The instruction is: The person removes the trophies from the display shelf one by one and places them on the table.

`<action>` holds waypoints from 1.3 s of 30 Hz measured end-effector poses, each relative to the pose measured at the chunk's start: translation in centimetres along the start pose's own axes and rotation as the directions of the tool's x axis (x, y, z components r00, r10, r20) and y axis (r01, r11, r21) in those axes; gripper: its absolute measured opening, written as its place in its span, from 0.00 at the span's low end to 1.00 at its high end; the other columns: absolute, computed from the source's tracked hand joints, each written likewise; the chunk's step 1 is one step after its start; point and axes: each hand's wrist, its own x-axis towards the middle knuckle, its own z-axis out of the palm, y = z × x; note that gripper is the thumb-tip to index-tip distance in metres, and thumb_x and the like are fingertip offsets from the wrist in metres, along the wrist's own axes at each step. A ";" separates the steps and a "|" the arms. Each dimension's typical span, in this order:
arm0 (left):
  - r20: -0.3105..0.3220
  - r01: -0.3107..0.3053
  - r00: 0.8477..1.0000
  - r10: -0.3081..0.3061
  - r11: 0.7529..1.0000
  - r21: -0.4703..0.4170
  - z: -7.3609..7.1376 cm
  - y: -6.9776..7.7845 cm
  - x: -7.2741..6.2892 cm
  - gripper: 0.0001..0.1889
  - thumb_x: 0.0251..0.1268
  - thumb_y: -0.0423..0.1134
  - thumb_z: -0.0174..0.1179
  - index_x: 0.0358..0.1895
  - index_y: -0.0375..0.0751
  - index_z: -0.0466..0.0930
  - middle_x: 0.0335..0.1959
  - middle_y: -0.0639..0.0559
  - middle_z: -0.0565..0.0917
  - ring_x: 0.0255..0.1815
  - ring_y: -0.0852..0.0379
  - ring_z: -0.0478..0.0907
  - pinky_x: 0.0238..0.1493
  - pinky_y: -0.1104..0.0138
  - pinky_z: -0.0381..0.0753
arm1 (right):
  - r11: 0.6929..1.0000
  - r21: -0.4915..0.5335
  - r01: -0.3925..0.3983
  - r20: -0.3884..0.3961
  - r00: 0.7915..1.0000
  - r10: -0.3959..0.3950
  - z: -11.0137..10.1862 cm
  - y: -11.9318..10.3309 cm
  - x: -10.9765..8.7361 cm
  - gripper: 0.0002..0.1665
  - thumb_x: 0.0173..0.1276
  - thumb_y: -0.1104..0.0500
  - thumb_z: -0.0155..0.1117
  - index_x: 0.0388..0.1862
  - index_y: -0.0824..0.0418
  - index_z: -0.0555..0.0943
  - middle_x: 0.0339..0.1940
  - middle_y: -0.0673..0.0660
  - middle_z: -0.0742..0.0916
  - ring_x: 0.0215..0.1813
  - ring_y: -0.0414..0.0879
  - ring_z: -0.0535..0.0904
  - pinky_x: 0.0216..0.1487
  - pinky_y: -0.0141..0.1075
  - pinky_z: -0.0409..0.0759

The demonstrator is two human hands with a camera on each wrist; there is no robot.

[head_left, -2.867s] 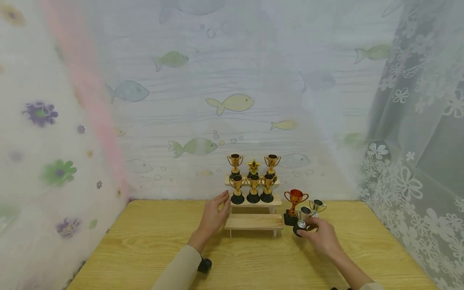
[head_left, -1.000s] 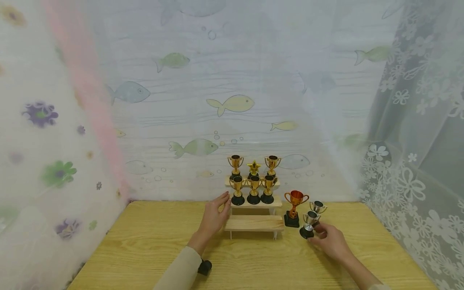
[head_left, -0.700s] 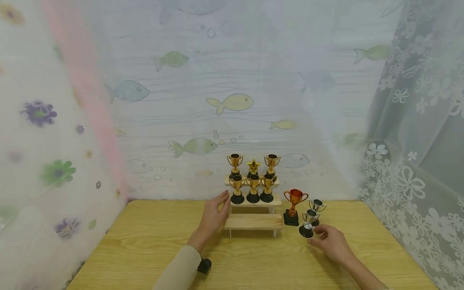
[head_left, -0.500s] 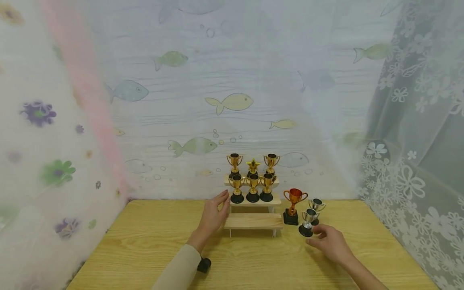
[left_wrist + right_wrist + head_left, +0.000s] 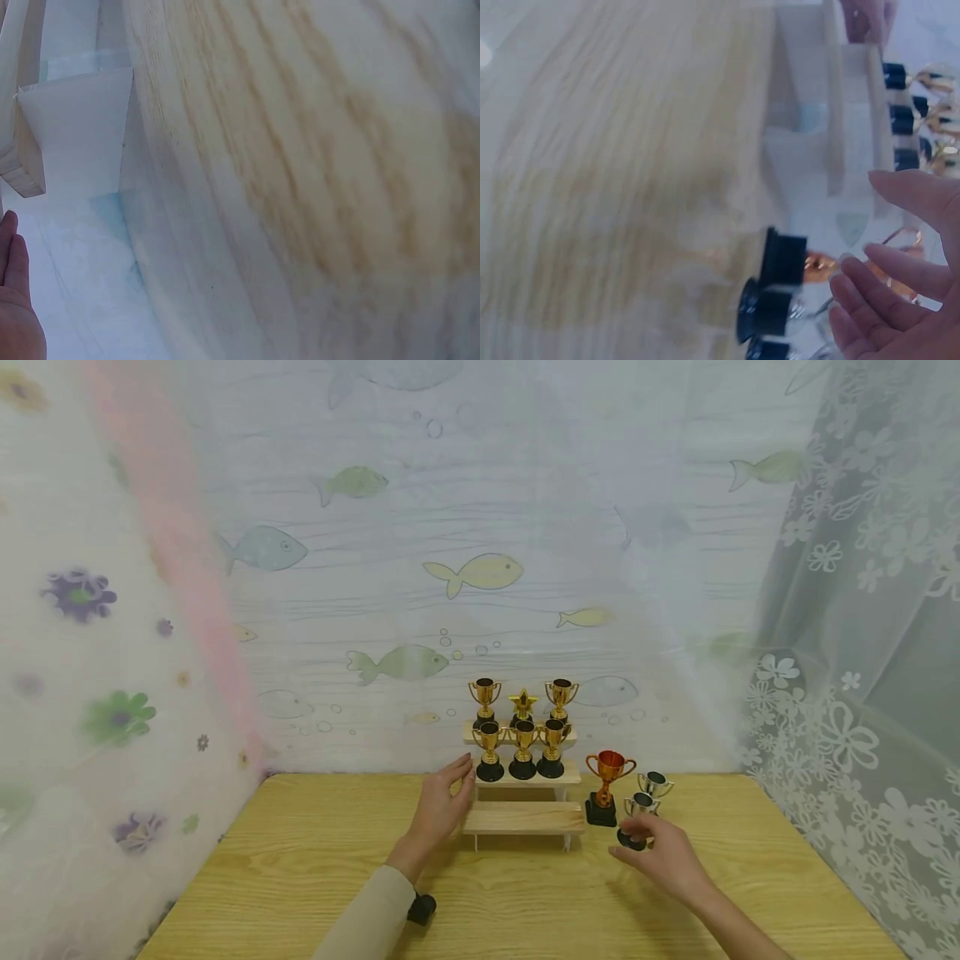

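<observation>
Six gold trophies (image 5: 524, 733) line the upper tiers of a wooden stand (image 5: 522, 817) beside the straight fingers of the left hand (image 5: 442, 805), while two silver cups (image 5: 641, 804) and an orange cup (image 5: 610, 766), apparently yet to be placed, stand on the table (image 5: 525, 906) just beyond the parted fingers of the right hand (image 5: 664, 852).
</observation>
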 end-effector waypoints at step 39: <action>-0.017 -0.023 1.000 0.023 1.000 0.008 0.2 -0.3 -0.1 0.20 0.78 0.39 0.58 0.62 0.27 0.80 0.67 0.38 0.79 0.68 0.41 0.76 0.67 0.48 0.75 | 0.990 0.111 0.092 -0.142 0.987 -0.076 4.3 -7.7 6.3 0.39 0.66 0.57 0.74 0.70 0.72 0.71 0.65 0.69 0.78 0.65 0.64 0.75 0.63 0.59 0.77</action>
